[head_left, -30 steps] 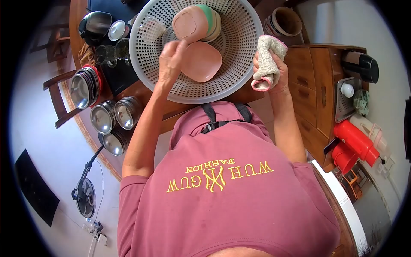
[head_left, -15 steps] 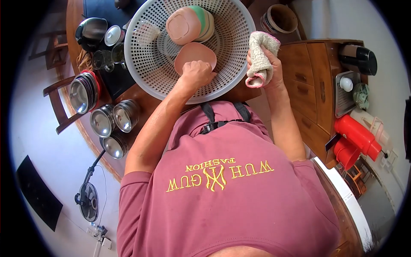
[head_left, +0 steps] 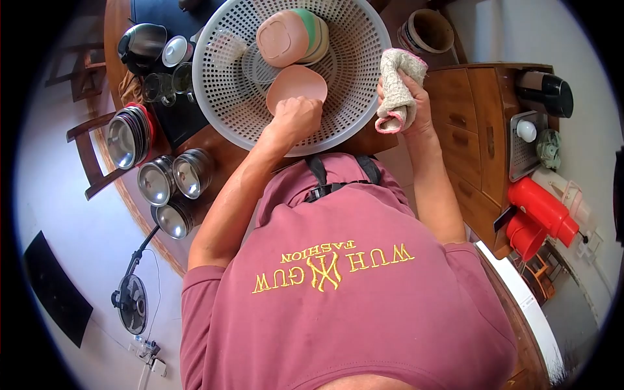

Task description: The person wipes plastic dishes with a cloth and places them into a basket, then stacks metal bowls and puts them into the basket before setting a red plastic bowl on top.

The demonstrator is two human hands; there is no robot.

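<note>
My left hand (head_left: 298, 119) is closed on the near rim of a pink bowl (head_left: 296, 88) inside a large grey plastic basket (head_left: 207, 107). The fingertips are partly hidden by the back of the hand. Just beyond it, a stack of upturned bowls, pink (head_left: 282, 38), green and cream, lies tilted in the basket. A clear container (head_left: 229, 49) sits at the basket's left side. Held up to the right of the basket, my right hand (head_left: 418, 107) grips a folded cream towel (head_left: 397, 84) with pink edging.
Stacked metal bowls (head_left: 156, 183), glass mugs (head_left: 156, 88) and a kettle (head_left: 144, 47) stand left of the basket. A wooden cabinet (head_left: 460, 140) is at the right, with a red thermos (head_left: 543, 205) near it. A bucket (head_left: 426, 31) stands behind.
The left hand has shifted slightly at the bowl's near rim, and the bowl now looks a little more upright toward me. The right hand with the towel stays nearly still.
</note>
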